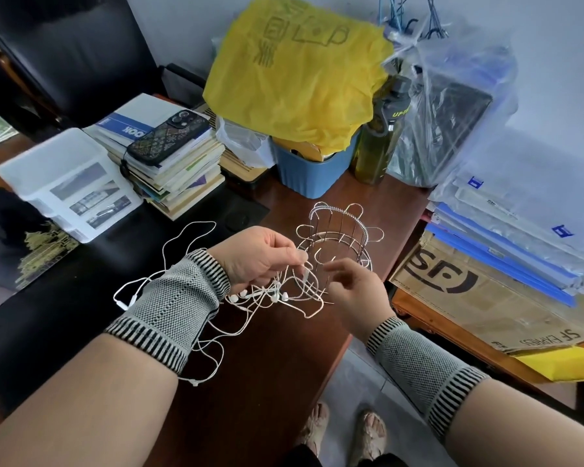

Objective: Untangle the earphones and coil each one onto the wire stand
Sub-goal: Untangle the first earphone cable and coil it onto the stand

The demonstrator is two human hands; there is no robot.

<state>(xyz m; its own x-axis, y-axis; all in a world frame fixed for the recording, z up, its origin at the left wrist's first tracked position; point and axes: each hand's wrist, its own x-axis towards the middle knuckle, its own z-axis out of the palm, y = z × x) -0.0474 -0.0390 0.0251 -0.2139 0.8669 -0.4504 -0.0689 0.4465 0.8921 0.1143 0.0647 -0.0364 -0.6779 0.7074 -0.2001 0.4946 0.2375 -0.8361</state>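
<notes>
the left hand (260, 256) pinched the tangled earphones (277, 294) before the wire stand (339, 230), while the right hand (354, 291) hovered beside them, fingers loosely apart.

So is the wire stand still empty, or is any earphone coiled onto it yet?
Empty. The wire stand stands upright with bare hooks; the earphones hang in one tangle, pinched by the left hand, right hand beside them.

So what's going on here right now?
A person is working on a knot of white earphones above the desk. The left hand pinches the cords and holds the tangle up; the right hand hovers beside it, fingers loose. The wire stand behind them has nothing coiled on it yet.
</notes>
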